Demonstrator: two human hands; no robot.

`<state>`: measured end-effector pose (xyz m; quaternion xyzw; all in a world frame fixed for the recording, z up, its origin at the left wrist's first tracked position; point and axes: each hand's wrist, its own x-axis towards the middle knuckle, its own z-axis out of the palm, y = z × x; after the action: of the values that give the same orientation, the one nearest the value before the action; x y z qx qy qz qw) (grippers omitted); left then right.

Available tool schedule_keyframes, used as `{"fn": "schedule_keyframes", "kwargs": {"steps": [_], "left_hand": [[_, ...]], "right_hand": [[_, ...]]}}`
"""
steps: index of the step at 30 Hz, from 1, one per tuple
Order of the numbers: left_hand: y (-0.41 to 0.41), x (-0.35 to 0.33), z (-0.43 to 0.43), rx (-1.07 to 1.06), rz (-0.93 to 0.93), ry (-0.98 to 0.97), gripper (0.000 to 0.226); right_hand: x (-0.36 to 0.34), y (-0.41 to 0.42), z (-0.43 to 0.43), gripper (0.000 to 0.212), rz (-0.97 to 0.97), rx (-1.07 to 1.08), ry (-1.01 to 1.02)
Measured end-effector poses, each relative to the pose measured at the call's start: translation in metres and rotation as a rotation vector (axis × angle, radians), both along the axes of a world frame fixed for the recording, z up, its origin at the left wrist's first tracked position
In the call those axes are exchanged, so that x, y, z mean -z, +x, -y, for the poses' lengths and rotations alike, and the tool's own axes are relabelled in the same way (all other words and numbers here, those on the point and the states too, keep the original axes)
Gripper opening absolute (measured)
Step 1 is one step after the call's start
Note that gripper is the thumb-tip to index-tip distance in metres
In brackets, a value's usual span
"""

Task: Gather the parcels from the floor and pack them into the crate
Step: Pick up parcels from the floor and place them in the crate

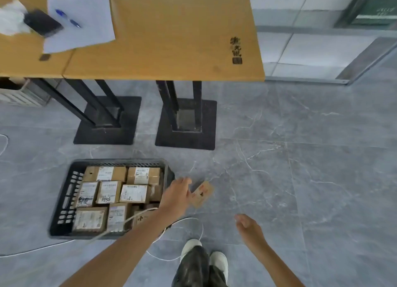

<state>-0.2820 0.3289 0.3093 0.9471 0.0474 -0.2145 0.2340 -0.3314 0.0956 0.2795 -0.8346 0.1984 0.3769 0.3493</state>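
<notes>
A black plastic crate [64, 200] stands on the grey floor at lower left, filled with several cardboard parcels [134, 193] lying label-up. Just right of the crate's right wall, my left hand [177, 195] grips a small brown cardboard parcel [203, 193], which is tilted just above the floor. My right hand [248, 224] hangs lower right with loosely curled fingers, holding nothing and apart from the parcel.
A wooden table [163, 50] on two black pedestal bases [185, 123] stands behind the crate, with paper, a pen and a phone on it. A white cable [193, 237] loops over the floor near my shoes [204, 252]. Bare grey tiles spread to the right.
</notes>
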Motion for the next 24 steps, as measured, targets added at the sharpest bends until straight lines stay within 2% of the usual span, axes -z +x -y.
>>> {"fn": "schedule_keyframes", "kwargs": {"steps": [5, 8, 10, 12, 14, 16, 20, 24], "left_hand": [[0.019, 0.241, 0.018, -0.051, -0.095, -0.027, 0.023], [0.023, 0.360, 0.032, -0.151, -0.177, -0.089, 0.031], [0.022, 0.431, 0.038, -0.074, -0.205, -0.016, 0.058], [0.016, 0.481, 0.040, 0.043, -0.234, 0.188, 0.092], [0.010, 0.503, 0.042, 0.076, -0.184, 0.389, 0.110], [0.009, 0.507, 0.043, 0.055, -0.112, 0.451, 0.109], [0.010, 0.465, 0.046, 0.042, -0.044, 0.372, 0.099], [-0.003, 0.361, 0.061, -0.014, -0.039, 0.232, 0.099]], "right_hand": [[0.222, 0.030, -0.013, 0.033, -0.147, 0.212, 0.126], [0.333, 0.043, -0.025, 0.035, -0.231, 0.286, 0.215], [0.393, 0.047, -0.033, 0.034, -0.259, 0.290, 0.301], [0.435, 0.053, -0.039, 0.038, -0.329, 0.382, 0.391], [0.459, 0.058, -0.045, 0.044, -0.373, 0.439, 0.479], [0.465, 0.064, -0.052, 0.051, -0.410, 0.415, 0.536], [0.422, 0.065, -0.060, 0.056, -0.403, 0.456, 0.563], [0.325, 0.051, -0.052, 0.043, -0.336, 0.530, 0.617]]}}
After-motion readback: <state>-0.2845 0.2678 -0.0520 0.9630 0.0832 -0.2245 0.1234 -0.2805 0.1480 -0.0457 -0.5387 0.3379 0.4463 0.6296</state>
